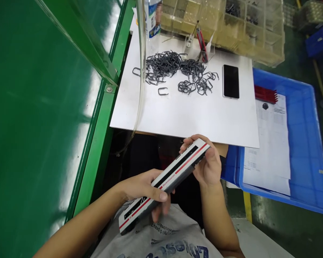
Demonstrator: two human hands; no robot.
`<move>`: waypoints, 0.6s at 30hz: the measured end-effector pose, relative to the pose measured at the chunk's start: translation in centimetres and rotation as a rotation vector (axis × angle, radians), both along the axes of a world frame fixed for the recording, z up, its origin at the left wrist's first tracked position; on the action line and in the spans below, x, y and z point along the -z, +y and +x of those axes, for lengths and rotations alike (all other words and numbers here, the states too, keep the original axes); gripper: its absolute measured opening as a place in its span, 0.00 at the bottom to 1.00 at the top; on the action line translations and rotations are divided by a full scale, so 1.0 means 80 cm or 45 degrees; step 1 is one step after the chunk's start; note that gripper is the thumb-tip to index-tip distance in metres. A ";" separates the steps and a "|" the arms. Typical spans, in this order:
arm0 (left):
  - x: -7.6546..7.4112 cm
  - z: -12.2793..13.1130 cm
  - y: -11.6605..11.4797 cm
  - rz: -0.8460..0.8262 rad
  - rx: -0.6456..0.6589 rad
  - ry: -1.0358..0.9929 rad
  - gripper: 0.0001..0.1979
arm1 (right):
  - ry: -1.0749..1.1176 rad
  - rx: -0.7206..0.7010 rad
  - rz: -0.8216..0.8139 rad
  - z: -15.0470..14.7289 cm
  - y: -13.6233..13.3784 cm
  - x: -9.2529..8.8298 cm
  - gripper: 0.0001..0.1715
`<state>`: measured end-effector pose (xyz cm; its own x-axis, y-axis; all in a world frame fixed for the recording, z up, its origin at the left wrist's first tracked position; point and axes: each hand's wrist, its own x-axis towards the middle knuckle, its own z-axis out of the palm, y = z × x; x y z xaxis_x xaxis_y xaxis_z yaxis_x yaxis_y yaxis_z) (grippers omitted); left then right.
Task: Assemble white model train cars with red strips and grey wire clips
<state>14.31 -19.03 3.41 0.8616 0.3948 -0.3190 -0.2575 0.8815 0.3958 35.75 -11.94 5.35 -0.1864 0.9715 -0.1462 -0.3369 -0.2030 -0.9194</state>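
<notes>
Holding train model (164, 188) — below sheet edge (177, 134)

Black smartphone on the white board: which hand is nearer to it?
Right. The right hand, on the white model railway carriage, sits below the black smartphone; the left hand is farther, lower and leftward.

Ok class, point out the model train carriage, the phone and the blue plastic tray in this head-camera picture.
Model train carriage (174, 167), head view: on its black window band.
Phone (230, 81), head view: on its dark screen.
Blue plastic tray (304, 125), head view: on its bare base beside the papers.
</notes>
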 end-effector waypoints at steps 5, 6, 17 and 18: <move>0.000 0.008 0.004 0.114 -0.155 0.336 0.23 | -0.296 -0.211 -0.157 0.027 0.000 0.031 0.37; -0.001 0.008 0.005 0.140 -0.145 0.364 0.23 | -0.355 -0.241 -0.186 0.031 -0.003 0.038 0.38; 0.000 -0.023 0.015 0.304 -0.121 0.195 0.28 | -0.389 -1.243 0.218 -0.007 0.032 -0.024 0.28; -0.001 -0.027 0.015 0.340 -0.147 0.255 0.25 | -0.431 -1.427 0.341 -0.006 0.057 -0.032 0.28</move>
<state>12.12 -17.79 3.45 0.7371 0.5784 -0.3495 -0.2431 0.7095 0.6614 35.29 -7.42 7.91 -0.9386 0.3009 -0.1688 0.1715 -0.0176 -0.9850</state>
